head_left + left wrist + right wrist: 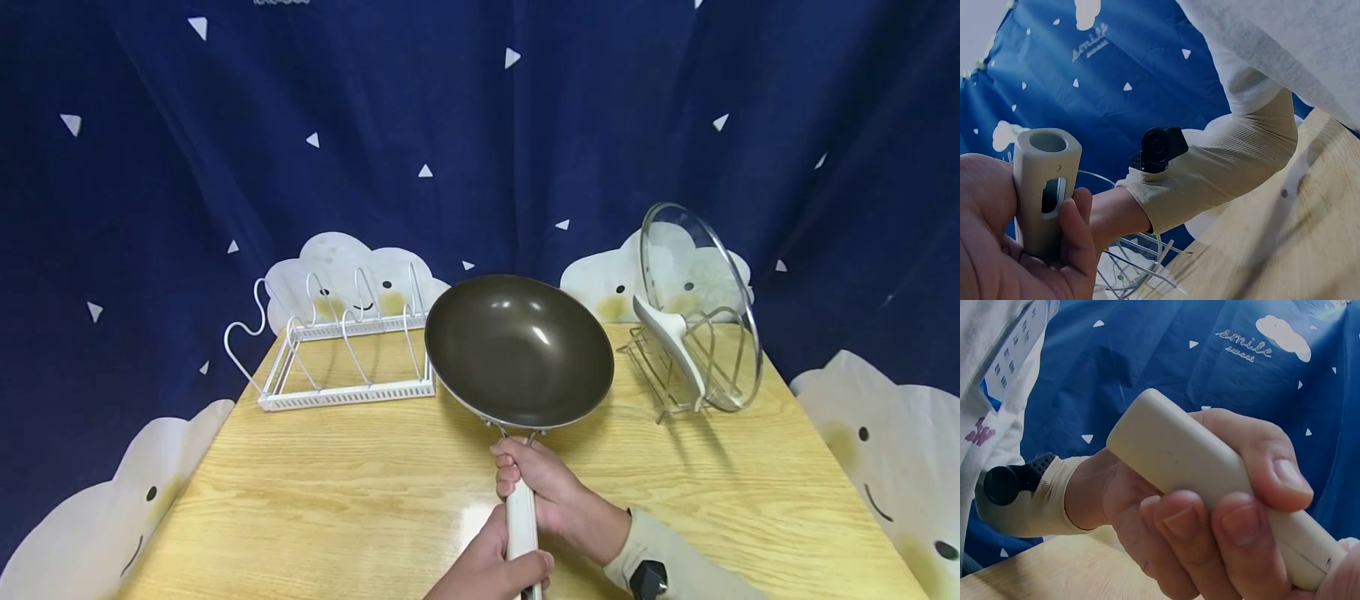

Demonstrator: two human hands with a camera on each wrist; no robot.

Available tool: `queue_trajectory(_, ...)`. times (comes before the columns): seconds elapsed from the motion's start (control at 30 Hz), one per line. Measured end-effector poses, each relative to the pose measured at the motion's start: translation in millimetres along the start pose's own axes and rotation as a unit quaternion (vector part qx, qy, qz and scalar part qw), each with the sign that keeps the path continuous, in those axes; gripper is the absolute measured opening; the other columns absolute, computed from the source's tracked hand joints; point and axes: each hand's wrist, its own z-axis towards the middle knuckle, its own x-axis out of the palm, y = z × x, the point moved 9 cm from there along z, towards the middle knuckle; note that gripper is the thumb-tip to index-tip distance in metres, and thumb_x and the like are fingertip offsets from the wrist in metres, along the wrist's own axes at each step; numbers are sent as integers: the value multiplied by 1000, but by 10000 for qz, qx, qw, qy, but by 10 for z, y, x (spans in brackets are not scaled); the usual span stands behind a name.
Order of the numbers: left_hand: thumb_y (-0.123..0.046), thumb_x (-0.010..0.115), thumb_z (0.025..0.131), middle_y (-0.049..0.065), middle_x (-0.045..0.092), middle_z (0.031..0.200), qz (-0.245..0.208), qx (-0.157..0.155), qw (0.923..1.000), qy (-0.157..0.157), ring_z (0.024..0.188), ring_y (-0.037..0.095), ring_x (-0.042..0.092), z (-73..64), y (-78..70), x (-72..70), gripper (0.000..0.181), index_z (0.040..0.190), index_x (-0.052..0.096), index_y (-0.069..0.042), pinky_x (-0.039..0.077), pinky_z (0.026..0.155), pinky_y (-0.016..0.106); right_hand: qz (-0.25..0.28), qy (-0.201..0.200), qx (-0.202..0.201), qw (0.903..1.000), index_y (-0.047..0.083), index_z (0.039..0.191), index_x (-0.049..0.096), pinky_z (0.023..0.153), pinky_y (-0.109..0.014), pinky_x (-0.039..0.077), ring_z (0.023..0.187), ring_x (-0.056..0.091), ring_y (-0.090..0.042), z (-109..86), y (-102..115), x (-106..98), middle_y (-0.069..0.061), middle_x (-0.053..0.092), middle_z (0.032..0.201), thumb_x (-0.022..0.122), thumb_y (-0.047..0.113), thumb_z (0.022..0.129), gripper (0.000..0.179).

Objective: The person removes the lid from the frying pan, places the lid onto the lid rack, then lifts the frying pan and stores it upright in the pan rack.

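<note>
A wok [521, 354] with a dark inside is held above the table, its pale handle [521, 525] toward me. My right hand [551, 483] grips the handle close to the pan. Lower down, my left hand [491, 562] has its fingers round the handle near its end. The left wrist view has the hollow handle end [1044, 194] beside the left palm [988, 231]. In the right wrist view the left fingers [1241, 534] curl round the handle [1179, 447], while only a bit of the right hand [1342, 578] shows at the corner.
A white wire rack [348, 394] with upright loops stands at the table's back left. At the back right, a glass lid [738, 287] with a white handle [671, 333] leans in a smaller wire stand [660, 392]. A blue curtain [480, 108] hangs behind the wooden table [315, 500].
</note>
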Motion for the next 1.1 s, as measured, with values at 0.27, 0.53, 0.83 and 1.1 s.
queue_trajectory(0.27, -18, 64, 88, -1, 66, 83, 941, 19, 9952, -287, 80, 12, 63, -51, -227, -73, 48, 128, 43, 1, 47, 78, 24, 72, 213, -128, 9997, 16, 84, 43, 49, -11, 36, 51, 37, 3, -23, 134, 154, 11, 43, 66, 52, 5, 99, 21)
queue_trajectory(0.53, -23, 67, 89, -6, 64, 78, 1935, 387, 9791, -486, 75, 6, 60, -138, -448, -130, 49, 126, 45, 1, 47, 72, 23, 9, 491, -196, 9986, 17, 84, 38, 49, -12, 35, 53, 36, 3, -67, 240, 373, 11, 41, 66, 54, 5, 98, 24)
queue_trajectory(0.83, -24, 65, 92, -6, 59, 80, 2711, 782, 9564, -751, 80, 8, 58, -246, -647, -173, 56, 136, 40, -2, 47, 72, 25, 15, 770, -208, 9968, 18, 85, 35, 48, -12, 33, 51, 34, 3, -105, 314, 612, 12, 37, 64, 54, 6, 97, 26)
queue_trajectory(1.1, -28, 65, 93, -4, 54, 76, 3946, 1052, 9028, -1347, 71, 8, 52, -288, -828, -274, 46, 123, 45, 1, 44, 63, 27, 26, 978, -149, 9951, 18, 84, 37, 47, -13, 33, 46, 33, 2, -15, 377, 796, 12, 34, 60, 52, 6, 97, 23)
